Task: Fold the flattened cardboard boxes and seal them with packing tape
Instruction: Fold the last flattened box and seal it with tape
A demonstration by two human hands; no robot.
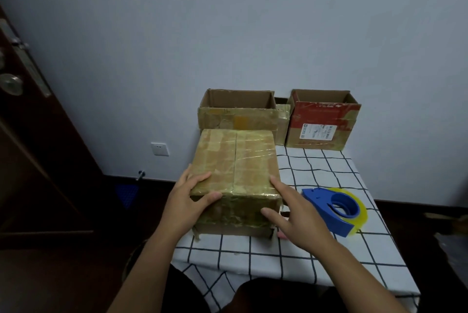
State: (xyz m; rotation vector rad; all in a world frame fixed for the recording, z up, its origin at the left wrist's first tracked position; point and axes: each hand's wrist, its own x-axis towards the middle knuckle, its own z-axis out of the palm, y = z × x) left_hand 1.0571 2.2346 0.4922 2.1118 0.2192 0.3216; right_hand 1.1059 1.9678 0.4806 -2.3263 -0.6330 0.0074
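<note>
A closed brown cardboard box (235,171), wrapped in yellowish tape, stands on the checked tablecloth (329,249) near the table's left edge. My left hand (188,198) grips its near left corner, thumb on the front face and fingers on top. My right hand (293,214) presses the near right corner, thumb on the front, fingers along the right edge. A blue tape dispenser (334,207) with a yellowish roll lies on the cloth just right of my right hand.
Two open-topped boxes stand against the wall at the back: a brown taped one (238,112) and a red-printed one (323,122) with a white label. A small taped box (283,120) sits between them. A dark door (30,122) is at the left.
</note>
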